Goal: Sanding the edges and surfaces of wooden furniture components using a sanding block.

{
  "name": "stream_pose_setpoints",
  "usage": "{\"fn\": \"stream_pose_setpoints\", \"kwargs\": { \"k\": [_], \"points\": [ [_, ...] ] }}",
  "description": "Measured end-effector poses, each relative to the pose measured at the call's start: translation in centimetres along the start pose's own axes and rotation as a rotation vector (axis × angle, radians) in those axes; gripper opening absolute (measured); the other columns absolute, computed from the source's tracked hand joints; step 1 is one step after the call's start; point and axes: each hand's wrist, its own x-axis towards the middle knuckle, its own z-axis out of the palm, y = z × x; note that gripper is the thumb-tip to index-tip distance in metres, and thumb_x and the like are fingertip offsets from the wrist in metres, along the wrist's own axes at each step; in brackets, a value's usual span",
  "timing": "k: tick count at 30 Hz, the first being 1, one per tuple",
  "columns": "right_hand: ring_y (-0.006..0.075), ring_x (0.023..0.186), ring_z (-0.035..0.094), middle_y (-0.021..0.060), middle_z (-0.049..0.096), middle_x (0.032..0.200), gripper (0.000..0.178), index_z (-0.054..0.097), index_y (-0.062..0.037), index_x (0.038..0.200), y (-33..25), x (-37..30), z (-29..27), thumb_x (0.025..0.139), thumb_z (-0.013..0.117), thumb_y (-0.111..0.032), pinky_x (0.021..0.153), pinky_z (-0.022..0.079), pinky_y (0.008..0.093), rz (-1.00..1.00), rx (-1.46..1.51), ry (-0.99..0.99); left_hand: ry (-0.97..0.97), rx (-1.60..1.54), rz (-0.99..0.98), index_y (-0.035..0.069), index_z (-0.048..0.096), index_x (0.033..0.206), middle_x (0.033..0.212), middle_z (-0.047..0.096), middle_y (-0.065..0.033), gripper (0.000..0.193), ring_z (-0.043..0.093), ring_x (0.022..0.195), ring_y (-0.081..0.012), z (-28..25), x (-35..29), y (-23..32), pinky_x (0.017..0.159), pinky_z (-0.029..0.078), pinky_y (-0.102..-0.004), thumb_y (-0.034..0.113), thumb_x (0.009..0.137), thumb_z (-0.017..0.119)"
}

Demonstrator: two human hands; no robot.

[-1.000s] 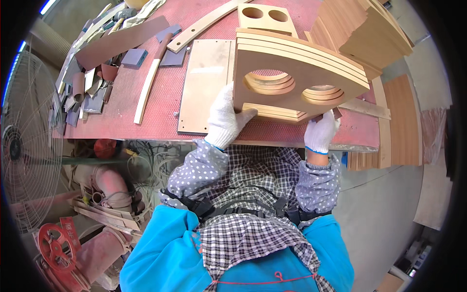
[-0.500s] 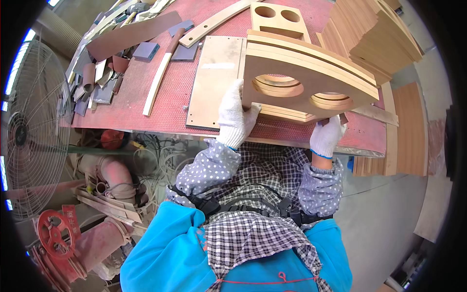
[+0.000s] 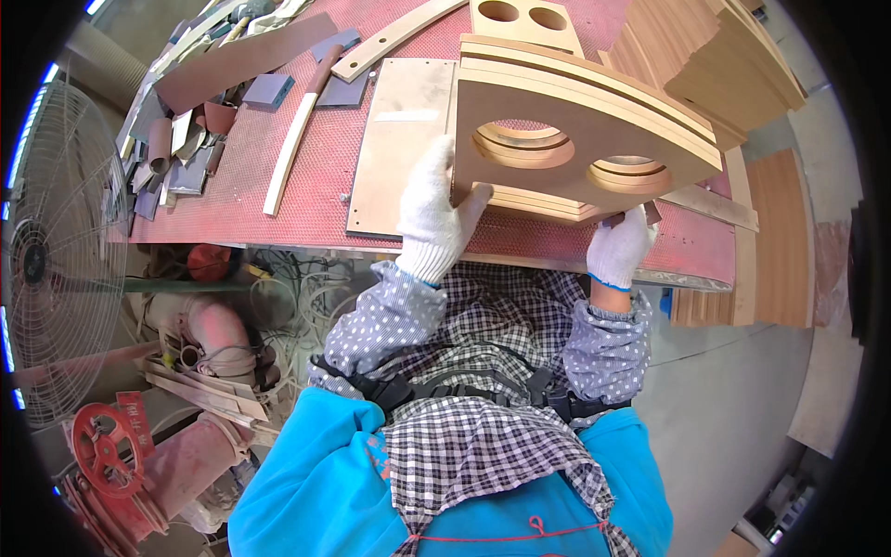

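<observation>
A thick wooden speaker-type panel (image 3: pixel 538 88) stands tilted at the table's near side, layered along its edges, with two large round cutouts in its brown face. Its lower left corner sits in the grip of my left hand (image 3: pixel 432 213), fingers along the side and thumb by the bottom edge. Under the lower right edge, my right hand (image 3: pixel 622 246) is closed on a small brown piece of sandpaper (image 3: pixel 652 213), which touches or lies close to the panel's edge; its fingertips are partly hidden. Both hands wear white knit gloves.
A flat board (image 3: pixel 404 139) lies left of the panel, and a smaller two-holed wooden piece (image 3: pixel 529 19) is behind it. Sandpaper scraps and blocks (image 3: pixel 190 153) crowd the table's left. Stacked wooden panels (image 3: pixel 733 65) stand right. A fan (image 3: pixel 70 251) is at far left.
The whole view has shifted slightly. The panel and my left hand sit a little higher and farther left; my right hand stays at the lower right edge with the sandpaper.
</observation>
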Motion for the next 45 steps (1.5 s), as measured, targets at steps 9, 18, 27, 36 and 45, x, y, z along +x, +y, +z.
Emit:
{"fn": "stream_pose_setpoints", "kwargs": {
  "k": [9, 18, 27, 36, 45],
  "points": [
    [0.0102, 0.081, 0.061, 0.0001, 0.066, 0.091, 0.006, 0.067, -0.0048, 0.106, 0.3, 0.5, -1.0, 0.100, 0.067, -0.005, 0.073, 0.048, 0.0287, -0.167, -0.338, -0.070, 0.130, 0.105, 0.065, 0.001, 0.062, 0.142, 0.092, 0.071, -0.0155, 0.054, 0.070, 0.072, -0.0266, 1.6, 0.1, 0.3, 0.072, 0.059, -0.0379, -0.007, 0.089, 0.072],
    [0.0078, 0.079, 0.060, -0.0007, 0.066, 0.091, 0.002, 0.068, -0.0051, 0.098, -0.3, -0.2, 0.4, 0.100, 0.067, -0.004, 0.069, 0.046, 0.0282, 0.047, 0.067, 0.057, 0.222, 0.128, 0.070, 0.004, 0.062, 0.118, 0.082, 0.065, -0.0084, 0.033, 0.066, 0.070, -0.0268, 1.8, -0.3, -0.9, 0.069, 0.057, -0.0400, 0.003, 0.091, 0.080],
    [0.0094, 0.085, 0.066, 0.0012, 0.072, 0.097, 0.010, 0.073, -0.0017, 0.106, 0.4, -0.3, 0.3, 0.098, 0.066, -0.004, 0.074, 0.050, 0.0287, 0.010, 0.037, 0.037, 0.145, 0.231, 0.030, 0.005, 0.064, 0.118, 0.080, 0.067, -0.0131, 0.025, 0.070, 0.069, -0.0315, 1.4, -0.3, -0.8, 0.066, 0.057, -0.0401, 0.004, 0.096, 0.075],
    [0.0156, 0.103, 0.067, 0.0035, 0.069, 0.108, 0.015, 0.067, -0.0050, 0.116, -0.1, -1.4, 0.7, 0.101, 0.065, -0.005, 0.087, 0.052, 0.0325, 0.039, 0.082, -0.038, 0.230, 0.237, 0.066, 0.006, 0.068, 0.119, 0.087, 0.072, -0.0099, 0.034, 0.071, 0.073, -0.0244, 1.2, 0.2, -1.0, 0.072, 0.059, -0.0360, 0.005, 0.089, 0.082],
    [0.0156, 0.098, 0.067, 0.0026, 0.068, 0.103, 0.009, 0.069, -0.0044, 0.110, 1.6, -0.8, -0.7, 0.101, 0.066, -0.006, 0.084, 0.053, 0.0341, -0.049, -0.045, -0.089, 0.202, 0.346, 0.004, 0.005, 0.070, 0.109, 0.081, 0.072, -0.0097, 0.025, 0.072, 0.073, -0.0283, 1.6, -0.7, -1.3, 0.070, 0.058, -0.0403, 0.013, 0.090, 0.084]
  ]
}}
